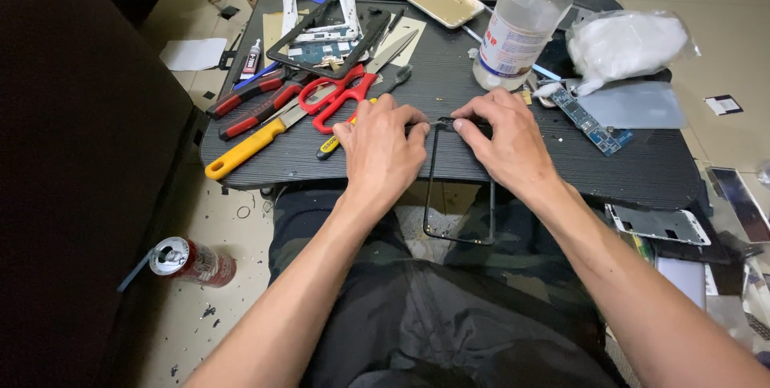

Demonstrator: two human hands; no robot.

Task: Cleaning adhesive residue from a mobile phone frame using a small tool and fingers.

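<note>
Thin black rectangular phone frame point(459, 195) lies half on the dark, grooved oval worktop point(497, 163) and half over its near edge, above the person's lap in camouflage trousers point(449, 308). Its top edge rests on the worktop, and both hands meet there. The left hand point(383, 143) is curled, with its fingertips pinching the top edge of the frame from the left side. The right hand point(505, 135) is also curled and presses the same edge from the right with thumb and forefinger, so the two hands almost touch each other. Just behind the left hand lie red-handled scissors point(341, 95), a yellow-handled knife point(249, 147) and red-and-black pliers point(253, 103). A clear plastic bottle with a white label point(521, 27) stands behind the right hand, and a blue narrow circuit board point(589, 121) lies to its right. A red drink can point(192, 261) lies on the tiled floor point(208, 227) at the left.
</note>
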